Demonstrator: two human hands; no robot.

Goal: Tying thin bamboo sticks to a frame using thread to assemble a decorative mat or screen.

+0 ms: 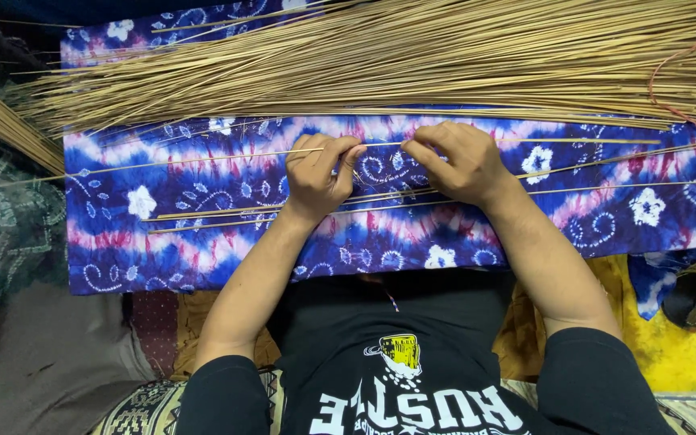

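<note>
Pinching one thin pale stick (pixel 203 159) between them, the left hand (pixel 320 173) and right hand (pixel 461 161) meet above a blue, purple and white tie-dye cloth (pixel 163 242) spread over the person's lap. Fingers (pixel 346 153) of both hands are pressed together on the stick, which runs sideways across the cloth. Several loose sticks (pixel 227 213) lie just below. Behind them sprawls a large sheaf of sticks (pixel 364 60), with yellow fabric (pixel 686 354) at right.
</note>
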